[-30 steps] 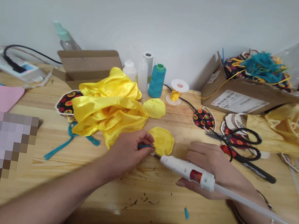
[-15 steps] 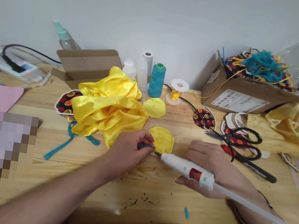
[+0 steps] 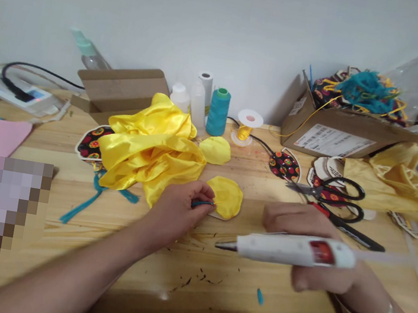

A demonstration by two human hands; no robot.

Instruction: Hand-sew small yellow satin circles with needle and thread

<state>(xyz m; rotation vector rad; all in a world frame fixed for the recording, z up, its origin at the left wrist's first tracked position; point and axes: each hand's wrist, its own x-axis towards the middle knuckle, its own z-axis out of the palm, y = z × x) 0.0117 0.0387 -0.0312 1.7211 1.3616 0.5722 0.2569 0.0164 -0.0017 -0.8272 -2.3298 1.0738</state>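
Note:
My left hand (image 3: 182,202) is closed in a pinch around a slim dark-blue tool (image 3: 202,204), possibly tweezers; most of it is hidden by the fingers. Its tip meets the lower left edge of a round yellow satin patch (image 3: 229,198), under which a pale backing edge shows. My right hand (image 3: 308,233) is closed on a white glue gun (image 3: 277,248). The gun's metal nozzle points left, below the patch and apart from it. A second yellow patch (image 3: 215,150) lies just behind, beside a crumpled heap of yellow satin (image 3: 154,150).
Black-handled scissors (image 3: 340,196) and a black-and-red tool (image 3: 359,236) lie right. Behind stand a teal thread cone (image 3: 218,113), a yellow cord spool (image 3: 246,128) and an overfilled cardboard box (image 3: 331,133). A patterned piece with teal tassels (image 3: 94,144) sits left.
My right hand has drawn the glue gun away from the patch, toward me and to the right, and levelled it. My left hand has stayed at the patch's edge.

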